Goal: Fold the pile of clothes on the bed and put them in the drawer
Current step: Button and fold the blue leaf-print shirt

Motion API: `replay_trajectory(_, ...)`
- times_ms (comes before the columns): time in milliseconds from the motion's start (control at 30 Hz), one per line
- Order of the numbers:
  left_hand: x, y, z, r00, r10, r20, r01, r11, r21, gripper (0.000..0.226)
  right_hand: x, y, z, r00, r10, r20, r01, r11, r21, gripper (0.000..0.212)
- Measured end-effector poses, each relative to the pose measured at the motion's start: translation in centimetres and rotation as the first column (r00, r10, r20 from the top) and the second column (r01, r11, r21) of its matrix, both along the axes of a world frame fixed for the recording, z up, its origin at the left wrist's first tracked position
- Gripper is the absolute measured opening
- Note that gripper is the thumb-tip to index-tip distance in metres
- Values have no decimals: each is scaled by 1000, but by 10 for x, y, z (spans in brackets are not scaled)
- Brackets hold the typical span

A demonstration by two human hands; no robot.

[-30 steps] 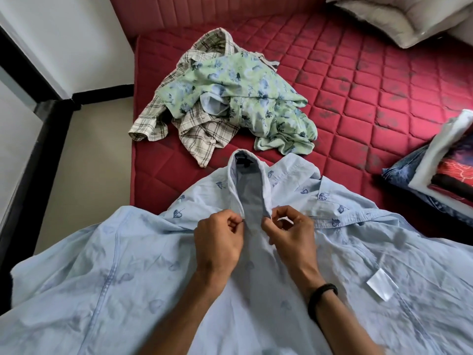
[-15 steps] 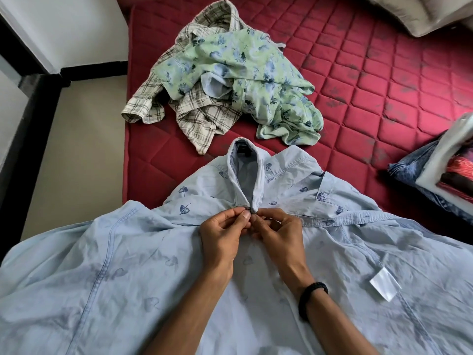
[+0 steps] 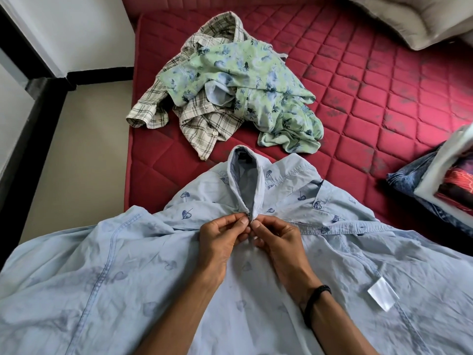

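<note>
A light blue shirt [image 3: 133, 267] with dark leaf prints lies spread inside out over the near edge of the red quilted mattress [image 3: 358, 98]. Its collar [image 3: 245, 180] stands up toward the far side. My left hand [image 3: 220, 239] and my right hand [image 3: 279, 239] meet at the base of the collar, each pinching one collar end with fingertips together. A white care label [image 3: 382, 295] shows on the shirt's right side. Beyond the collar lies a crumpled pile: a green floral shirt [image 3: 256, 83] on top of a beige checked shirt [image 3: 199, 119].
Folded clothes, a blue garment [image 3: 414, 190] under white and red-patterned pieces [image 3: 455, 190], are stacked at the right edge. A grey pillow [image 3: 409, 19] lies at the far right. The beige floor [image 3: 84, 155] and a black frame [image 3: 28, 129] are to the left of the bed.
My two hands drew the collar ends together from a small gap until they met at the collar's base. The view shifted slightly.
</note>
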State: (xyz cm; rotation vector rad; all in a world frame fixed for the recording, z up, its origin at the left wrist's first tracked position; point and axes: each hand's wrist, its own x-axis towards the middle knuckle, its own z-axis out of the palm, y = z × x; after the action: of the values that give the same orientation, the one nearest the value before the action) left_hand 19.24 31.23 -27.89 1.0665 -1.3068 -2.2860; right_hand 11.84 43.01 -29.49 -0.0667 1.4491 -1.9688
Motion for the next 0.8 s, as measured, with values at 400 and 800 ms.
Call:
replay_trajectory(400, 0, 6, -13, 997, -23, 73, 55, 886, -460, 18, 4, -3, -2, 985, -44, -170, 63, 992, 109, 16)
replay_trajectory(800, -1, -5, -19, 987, -106, 122, 145, 917, -373, 21, 3, -2, 5, 805, 118, -581, 146, 910, 388, 7)
